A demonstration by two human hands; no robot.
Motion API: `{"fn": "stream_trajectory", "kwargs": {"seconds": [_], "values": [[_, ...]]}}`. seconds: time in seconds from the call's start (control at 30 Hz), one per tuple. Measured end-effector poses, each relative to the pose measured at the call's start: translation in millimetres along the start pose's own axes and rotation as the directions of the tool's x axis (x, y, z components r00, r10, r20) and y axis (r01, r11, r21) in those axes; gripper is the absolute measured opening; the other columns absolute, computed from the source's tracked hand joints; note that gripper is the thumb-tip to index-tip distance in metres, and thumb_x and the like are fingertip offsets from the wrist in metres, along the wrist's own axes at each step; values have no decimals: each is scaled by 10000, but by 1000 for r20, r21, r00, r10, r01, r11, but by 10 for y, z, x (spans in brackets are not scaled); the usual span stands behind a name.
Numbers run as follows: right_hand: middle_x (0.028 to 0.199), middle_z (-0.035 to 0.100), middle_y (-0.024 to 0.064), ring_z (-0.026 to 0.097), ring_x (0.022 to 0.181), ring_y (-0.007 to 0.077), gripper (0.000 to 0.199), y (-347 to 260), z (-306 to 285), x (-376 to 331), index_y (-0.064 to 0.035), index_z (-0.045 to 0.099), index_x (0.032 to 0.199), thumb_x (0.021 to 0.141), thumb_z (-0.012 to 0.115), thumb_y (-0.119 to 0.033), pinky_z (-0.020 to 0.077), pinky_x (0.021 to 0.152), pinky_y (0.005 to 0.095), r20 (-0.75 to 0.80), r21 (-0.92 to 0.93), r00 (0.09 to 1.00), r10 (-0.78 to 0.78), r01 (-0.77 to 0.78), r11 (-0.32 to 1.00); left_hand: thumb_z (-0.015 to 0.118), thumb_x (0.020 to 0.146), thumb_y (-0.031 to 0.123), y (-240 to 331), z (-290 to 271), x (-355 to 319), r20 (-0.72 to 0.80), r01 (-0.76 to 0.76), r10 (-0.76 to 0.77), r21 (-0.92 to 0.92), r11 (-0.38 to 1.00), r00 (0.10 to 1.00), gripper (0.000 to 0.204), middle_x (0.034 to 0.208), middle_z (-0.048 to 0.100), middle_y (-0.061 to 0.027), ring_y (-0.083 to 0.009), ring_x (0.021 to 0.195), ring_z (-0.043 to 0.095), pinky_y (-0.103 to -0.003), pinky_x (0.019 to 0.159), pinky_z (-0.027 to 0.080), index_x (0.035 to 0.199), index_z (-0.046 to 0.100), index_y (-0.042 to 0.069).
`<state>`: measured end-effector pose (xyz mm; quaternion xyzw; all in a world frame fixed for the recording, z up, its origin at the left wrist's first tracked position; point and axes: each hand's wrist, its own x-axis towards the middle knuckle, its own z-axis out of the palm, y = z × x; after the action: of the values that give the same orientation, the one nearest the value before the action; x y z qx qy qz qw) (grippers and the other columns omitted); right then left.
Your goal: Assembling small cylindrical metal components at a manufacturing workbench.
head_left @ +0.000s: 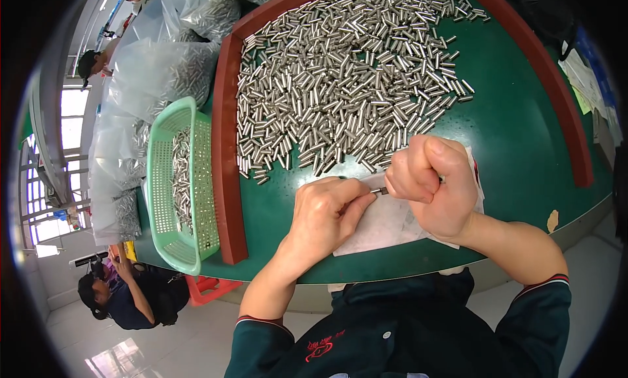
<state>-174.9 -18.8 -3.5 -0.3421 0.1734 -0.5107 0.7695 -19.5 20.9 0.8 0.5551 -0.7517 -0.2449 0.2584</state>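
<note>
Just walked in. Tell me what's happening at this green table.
A person's left hand and right hand pinch one small metal pin between them over a white sheet. A big heap of pins covers the green table. More pins lie in the green basket at the left.

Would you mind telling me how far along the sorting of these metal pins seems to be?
Done: a thin layer of pins lies in the green basket. In hand: the left hand and right hand pinch one metal pin between them over a white sheet. Left: a large pile of pins covers the green table.
</note>
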Motion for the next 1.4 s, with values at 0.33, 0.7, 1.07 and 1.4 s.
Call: {"fn": "stream_trajectory", "kwargs": {"seconds": [0.33, 0.7, 1.07, 1.4], "values": [[461, 251, -24, 207, 431, 73, 376, 71, 76, -35, -79, 268, 520, 861, 357, -210, 198, 420, 238, 47, -130, 996, -73, 78, 988, 646, 662, 54, 9, -24, 24, 34, 32, -32, -23, 999, 999, 109, 485, 474, -100, -260, 445, 469, -351, 427, 365, 626, 547, 25], [481, 254, -20, 236, 442, 70, 343, 11, 57, -23, -66, 259, 523, 851, 332, -136, 208, 419, 231, -13, -36, 1000, 6, -7, 999, 555, 810, 63, -71, -183, 23, 390, 419, -247, -905, 76, 887, 47, 690, 524, -36, -33, 518, 355, -173, 453, 279, 806, 513, 42], [462, 255, -17, 244, 432, 74, 362, -17, 63, -18, -76, 262, 508, 853, 321, -168, 205, 417, 230, -28, -59, 999, 47, -48, 997, 486, 849, 87, -140, -168, 41, 406, 424, -279, -906, 4, 870, 139, 752, 554, -34, -36, 549, 367, -167, 495, 305, 961, 529, 17], [457, 255, -19, 237, 433, 72, 364, -18, 57, -7, -79, 272, 514, 855, 333, -189, 201, 417, 226, -19, -44, 999, 48, -49, 998, 374, 879, 246, -260, -303, 16, 244, 277, -343, -959, 50, 907, 263, 657, 487, -75, -98, 507, 352, -206, 466, 291, 726, 459, 50]]}}
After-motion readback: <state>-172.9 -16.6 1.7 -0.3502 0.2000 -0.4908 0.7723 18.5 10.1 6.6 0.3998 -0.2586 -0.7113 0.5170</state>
